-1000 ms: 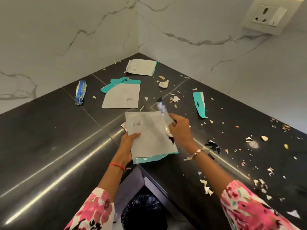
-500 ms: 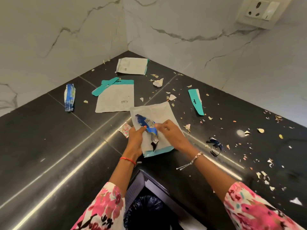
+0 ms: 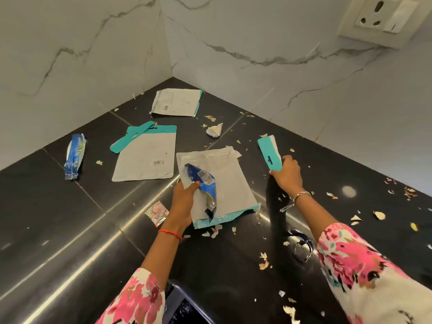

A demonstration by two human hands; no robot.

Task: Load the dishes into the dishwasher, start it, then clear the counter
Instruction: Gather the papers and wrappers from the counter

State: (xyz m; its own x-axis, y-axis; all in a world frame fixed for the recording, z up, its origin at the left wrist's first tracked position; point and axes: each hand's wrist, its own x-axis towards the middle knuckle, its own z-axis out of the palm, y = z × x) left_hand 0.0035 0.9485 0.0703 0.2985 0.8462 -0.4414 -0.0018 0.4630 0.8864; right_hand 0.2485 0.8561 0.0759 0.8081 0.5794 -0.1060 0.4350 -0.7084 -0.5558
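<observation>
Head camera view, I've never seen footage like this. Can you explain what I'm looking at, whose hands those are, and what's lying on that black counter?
There is no machine here. A person wears one wide-angle camera on the head, so you look down along their own arms. The left hand holds a white pouch, with a blue wrapper pinched onto it by the thumb. The right hand grips the end of a teal strip. On the black counter lie a teal-topped pouch, a corner pouch, a second blue wrapper, a red sachet, a crumpled paper and many small scraps. A dark-lined bin shows at the bottom edge.
</observation>
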